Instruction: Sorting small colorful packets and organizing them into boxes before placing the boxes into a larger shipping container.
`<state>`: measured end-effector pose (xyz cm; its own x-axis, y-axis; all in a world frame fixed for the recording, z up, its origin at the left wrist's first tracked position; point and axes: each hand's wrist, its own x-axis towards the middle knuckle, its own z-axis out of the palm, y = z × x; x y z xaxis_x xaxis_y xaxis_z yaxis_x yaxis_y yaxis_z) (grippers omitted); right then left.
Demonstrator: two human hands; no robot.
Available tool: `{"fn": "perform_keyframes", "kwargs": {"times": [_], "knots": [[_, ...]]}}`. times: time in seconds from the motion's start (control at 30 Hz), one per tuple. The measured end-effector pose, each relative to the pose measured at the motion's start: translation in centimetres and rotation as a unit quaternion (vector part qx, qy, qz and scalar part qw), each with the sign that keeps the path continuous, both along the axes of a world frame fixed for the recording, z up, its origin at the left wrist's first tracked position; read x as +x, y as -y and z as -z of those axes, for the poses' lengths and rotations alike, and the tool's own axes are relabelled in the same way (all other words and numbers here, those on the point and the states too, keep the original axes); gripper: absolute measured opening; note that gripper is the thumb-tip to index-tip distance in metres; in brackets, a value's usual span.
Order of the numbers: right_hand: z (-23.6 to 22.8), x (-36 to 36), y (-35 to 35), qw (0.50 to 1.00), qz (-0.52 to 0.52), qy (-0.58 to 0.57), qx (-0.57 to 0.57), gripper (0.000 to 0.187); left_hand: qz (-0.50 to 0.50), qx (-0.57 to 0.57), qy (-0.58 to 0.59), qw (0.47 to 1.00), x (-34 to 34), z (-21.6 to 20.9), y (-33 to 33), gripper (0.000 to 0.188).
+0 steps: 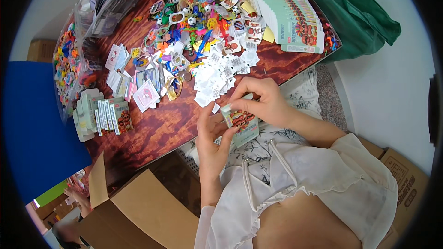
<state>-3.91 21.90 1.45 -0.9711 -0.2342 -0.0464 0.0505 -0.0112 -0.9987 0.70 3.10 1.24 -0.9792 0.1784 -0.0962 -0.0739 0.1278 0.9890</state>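
A small light-green cardboard box [249, 136] with red cartoon figures on its front is tilted between my hands, just off the table's near edge. My left hand [213, 140] grips its left side, thumb on the printed face and fingers behind. At the box's upper end, my right hand [265, 101] is closed with thumb and fingertips on the flap. Whether anything is inside the box cannot be seen. Beyond my hands lies a spread of white barcode slips [214, 76], and behind it a heap of colourful small plastic trinkets [184, 18].
Finished-looking green boxes [122, 116] stand in a row at the left. Square cards [146, 96] lie nearby. A long stack of flat green cartons [302, 37] is at the far right. Bags of trinkets [69, 60] line the left edge. An open brown carton [152, 198] sits below the table.
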Motion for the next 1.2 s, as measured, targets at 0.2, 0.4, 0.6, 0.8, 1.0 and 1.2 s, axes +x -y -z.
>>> {"fn": "perform_keyframes", "kwargs": {"times": [0.2,0.4,0.6,0.8,1.0,1.2], "knots": [[1.0,-1.2,-0.7,0.998,-0.057,-0.014,-0.003,0.009,-0.006,0.021,0.022,1.000,0.1,0.6,0.3,0.073],[1.4,-1.3,-1.7,0.975,-0.110,-0.184,0.051,0.017,-0.030,0.071,0.032,0.997,0.2,0.6,0.7,0.069],[1.6,-0.9,-1.7,0.981,-0.120,-0.149,0.043,0.020,0.012,0.029,0.031,0.999,-0.3,1.2,1.2,0.055],[1.1,-2.6,-0.1,0.985,-0.099,0.127,-0.059,0.012,-0.063,0.183,0.068,0.979,-0.1,0.8,2.9,0.061],[1.9,-4.6,6.3,0.930,-0.051,0.224,-0.288,0.024,-0.085,-0.052,-0.180,0.978,-1.5,0.7,4.2,0.094],[2.7,-7.6,12.8,0.961,-0.177,-0.137,0.165,0.013,-0.257,0.096,-0.120,0.954,-0.3,1.5,7.9,0.082]]}}
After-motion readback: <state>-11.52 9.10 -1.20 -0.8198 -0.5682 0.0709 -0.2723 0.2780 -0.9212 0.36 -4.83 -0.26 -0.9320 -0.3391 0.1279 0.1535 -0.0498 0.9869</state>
